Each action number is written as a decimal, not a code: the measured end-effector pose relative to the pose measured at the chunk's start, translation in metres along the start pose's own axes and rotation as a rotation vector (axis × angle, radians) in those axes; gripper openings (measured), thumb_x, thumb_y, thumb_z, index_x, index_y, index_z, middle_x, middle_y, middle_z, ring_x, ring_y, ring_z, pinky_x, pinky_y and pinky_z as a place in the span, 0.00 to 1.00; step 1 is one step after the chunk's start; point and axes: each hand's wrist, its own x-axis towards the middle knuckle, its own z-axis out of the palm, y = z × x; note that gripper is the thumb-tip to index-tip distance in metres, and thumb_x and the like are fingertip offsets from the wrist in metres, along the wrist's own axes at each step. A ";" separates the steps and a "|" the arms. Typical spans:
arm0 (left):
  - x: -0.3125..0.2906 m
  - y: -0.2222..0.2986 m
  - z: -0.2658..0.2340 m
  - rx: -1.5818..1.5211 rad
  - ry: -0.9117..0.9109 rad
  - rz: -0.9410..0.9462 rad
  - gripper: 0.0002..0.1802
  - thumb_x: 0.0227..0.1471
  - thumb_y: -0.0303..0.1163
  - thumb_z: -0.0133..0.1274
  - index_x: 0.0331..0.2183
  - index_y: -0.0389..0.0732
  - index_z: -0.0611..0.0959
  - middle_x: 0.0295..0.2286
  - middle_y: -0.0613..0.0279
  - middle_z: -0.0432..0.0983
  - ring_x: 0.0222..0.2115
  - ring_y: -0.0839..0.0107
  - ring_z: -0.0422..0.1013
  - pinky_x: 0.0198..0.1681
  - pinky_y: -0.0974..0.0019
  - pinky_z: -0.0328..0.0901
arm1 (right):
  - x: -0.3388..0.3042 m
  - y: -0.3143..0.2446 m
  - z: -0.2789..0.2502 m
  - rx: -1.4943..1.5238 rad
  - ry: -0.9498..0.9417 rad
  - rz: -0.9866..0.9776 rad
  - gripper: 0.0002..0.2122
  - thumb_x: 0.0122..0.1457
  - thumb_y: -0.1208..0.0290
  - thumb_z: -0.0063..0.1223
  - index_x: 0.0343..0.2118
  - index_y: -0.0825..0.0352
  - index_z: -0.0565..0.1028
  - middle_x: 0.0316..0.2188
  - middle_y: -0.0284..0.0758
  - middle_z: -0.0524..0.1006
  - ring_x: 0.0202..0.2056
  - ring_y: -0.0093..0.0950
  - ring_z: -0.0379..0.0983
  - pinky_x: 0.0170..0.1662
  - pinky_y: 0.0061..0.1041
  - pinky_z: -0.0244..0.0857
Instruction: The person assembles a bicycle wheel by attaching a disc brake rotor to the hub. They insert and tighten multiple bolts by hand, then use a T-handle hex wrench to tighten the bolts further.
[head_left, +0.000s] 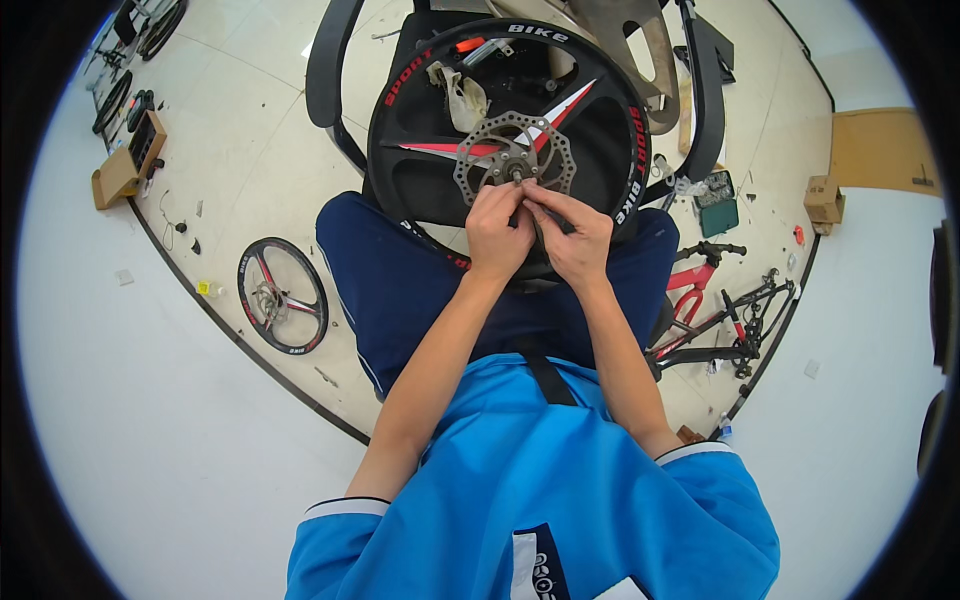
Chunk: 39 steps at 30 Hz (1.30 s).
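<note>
A black bicycle wheel (pixel 394 150) with red-and-white accented spokes lies on a black chair in front of me, its near edge over my lap. A silver disc brake rotor (pixel 566 160) with a perforated rim surrounds its hub (pixel 514 164). Close against the near side of the hub, at the axle end, my left hand (pixel 497 228) is closed with thumb and fingertips pinched. Fingertips of my right hand (pixel 572 232) meet them there, also pinched. Whatever sits between the fingers is too small and covered to name.
Chair armrests (pixel 331 65) flank the wheel. A crumpled whitish rag or glove (pixel 464 103) lies within it. Another wheel (pixel 283 296) rests on the floor at left. At right are a red-and-black bicycle frame (pixel 700 290), a green case (pixel 717 217) and a cardboard box (pixel 824 199).
</note>
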 end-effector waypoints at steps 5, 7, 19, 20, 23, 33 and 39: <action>-0.001 0.005 0.000 -0.026 0.066 -0.040 0.15 0.41 0.16 0.62 0.36 0.34 0.87 0.33 0.54 0.83 0.33 0.56 0.78 0.36 0.61 0.73 | 0.004 0.006 -0.002 -0.061 0.058 -0.008 0.10 0.51 0.83 0.67 0.38 0.71 0.85 0.36 0.39 0.86 0.37 0.27 0.84 0.44 0.23 0.76; -0.001 0.002 0.000 -0.038 0.066 -0.051 0.14 0.40 0.16 0.63 0.35 0.33 0.87 0.33 0.54 0.83 0.33 0.54 0.78 0.36 0.60 0.73 | 0.007 0.001 -0.002 -0.089 0.047 0.027 0.09 0.51 0.82 0.68 0.37 0.71 0.84 0.36 0.39 0.86 0.38 0.26 0.84 0.45 0.23 0.76; -0.002 0.000 -0.002 -0.114 0.009 -0.052 0.14 0.45 0.18 0.63 0.38 0.35 0.87 0.32 0.54 0.83 0.29 0.59 0.79 0.33 0.64 0.73 | 0.012 -0.019 -0.002 -0.052 -0.013 -0.058 0.07 0.55 0.84 0.63 0.37 0.73 0.84 0.38 0.41 0.86 0.40 0.31 0.84 0.46 0.25 0.76; -0.003 0.003 -0.004 -0.143 -0.015 -0.037 0.14 0.46 0.18 0.63 0.39 0.35 0.87 0.32 0.54 0.83 0.28 0.60 0.79 0.33 0.65 0.73 | 0.014 -0.023 -0.006 -0.051 -0.005 -0.055 0.06 0.55 0.83 0.63 0.37 0.73 0.84 0.38 0.41 0.86 0.39 0.31 0.84 0.45 0.25 0.75; -0.008 0.017 -0.014 -0.185 -0.059 -0.118 0.15 0.47 0.20 0.66 0.41 0.33 0.87 0.33 0.55 0.83 0.28 0.66 0.78 0.33 0.67 0.72 | 0.017 -0.019 -0.020 -0.020 0.004 0.046 0.06 0.59 0.82 0.62 0.38 0.75 0.82 0.36 0.39 0.85 0.38 0.26 0.83 0.43 0.22 0.74; 0.000 0.005 -0.024 -0.166 -0.070 -0.303 0.11 0.49 0.23 0.65 0.38 0.33 0.87 0.26 0.60 0.80 0.21 0.76 0.72 0.26 0.72 0.67 | -0.001 0.009 -0.031 -0.261 -0.091 0.033 0.06 0.55 0.80 0.66 0.35 0.72 0.81 0.29 0.39 0.80 0.28 0.30 0.80 0.32 0.24 0.72; 0.012 -0.002 -0.026 -0.127 -0.169 -0.182 0.09 0.50 0.24 0.65 0.37 0.35 0.88 0.28 0.62 0.78 0.20 0.72 0.72 0.25 0.69 0.67 | 0.006 0.015 -0.024 -0.293 -0.086 -0.045 0.05 0.54 0.82 0.65 0.33 0.72 0.80 0.29 0.39 0.79 0.26 0.33 0.78 0.30 0.26 0.71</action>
